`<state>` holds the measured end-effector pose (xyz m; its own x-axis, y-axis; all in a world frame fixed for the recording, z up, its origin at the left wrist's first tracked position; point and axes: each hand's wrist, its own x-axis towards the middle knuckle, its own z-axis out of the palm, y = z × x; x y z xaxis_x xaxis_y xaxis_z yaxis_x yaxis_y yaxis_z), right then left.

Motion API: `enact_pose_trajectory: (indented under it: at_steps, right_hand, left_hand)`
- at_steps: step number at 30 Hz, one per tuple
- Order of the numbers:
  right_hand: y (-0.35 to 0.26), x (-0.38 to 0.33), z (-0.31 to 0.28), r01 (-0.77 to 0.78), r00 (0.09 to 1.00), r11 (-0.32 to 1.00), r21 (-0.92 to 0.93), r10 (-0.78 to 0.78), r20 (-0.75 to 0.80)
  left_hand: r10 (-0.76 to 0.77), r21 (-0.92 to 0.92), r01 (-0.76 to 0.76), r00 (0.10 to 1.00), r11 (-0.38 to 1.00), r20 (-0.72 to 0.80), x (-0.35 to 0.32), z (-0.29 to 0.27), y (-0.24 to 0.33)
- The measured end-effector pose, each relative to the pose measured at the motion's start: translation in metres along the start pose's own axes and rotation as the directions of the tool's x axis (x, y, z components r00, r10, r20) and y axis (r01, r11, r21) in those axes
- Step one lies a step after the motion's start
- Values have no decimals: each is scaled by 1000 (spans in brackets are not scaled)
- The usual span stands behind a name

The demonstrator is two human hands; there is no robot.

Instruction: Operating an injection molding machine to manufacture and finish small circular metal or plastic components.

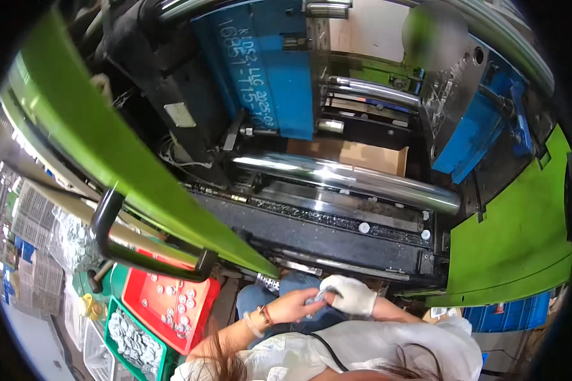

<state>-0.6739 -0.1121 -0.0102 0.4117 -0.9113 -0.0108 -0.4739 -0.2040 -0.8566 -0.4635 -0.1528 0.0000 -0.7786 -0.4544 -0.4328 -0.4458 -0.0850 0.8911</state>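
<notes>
The bare left hand (293, 306) and the white-gloved right hand (351, 294) meet and together pinch a small pale plastic part (316, 296). A red tray (170, 309) with little round pieces sits to the left, by a green basket (133, 343).

Two hands in view, both the person's own: left hand (293, 306) bare w/ a band at the wrist, right hand (351, 295) in one white glove. Between them a small pale part (316, 296); count there can't be told. Two open bins at lower left: one red tray (203, 317) w/ approx. a dozen or so small white round parts spread over its floor, one green crate (159, 364) piled w/ too many of the same to count. One black door handle (111, 247). Three polished steel bars seen: one thick (337, 176), two thinner (368, 89). Two blue mould halves (267, 63), (483, 120). One cardboard piece (356, 154). One blue crate (508, 315) at right
</notes>
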Motion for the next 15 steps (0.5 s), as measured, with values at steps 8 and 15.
enact_pose_trajectory:
  at_steps: [8,15]
  right_hand:
    - [-32,34,1,247,943,955,164,-198,-266]
    - [-44,17,-19,445,892,684,578,-286,-349]
  left_hand:
    - [45,-389,-245,888,888,-457,-27,15,19]
    - [124,-488,-412,846,770,-519,-17,28,46]
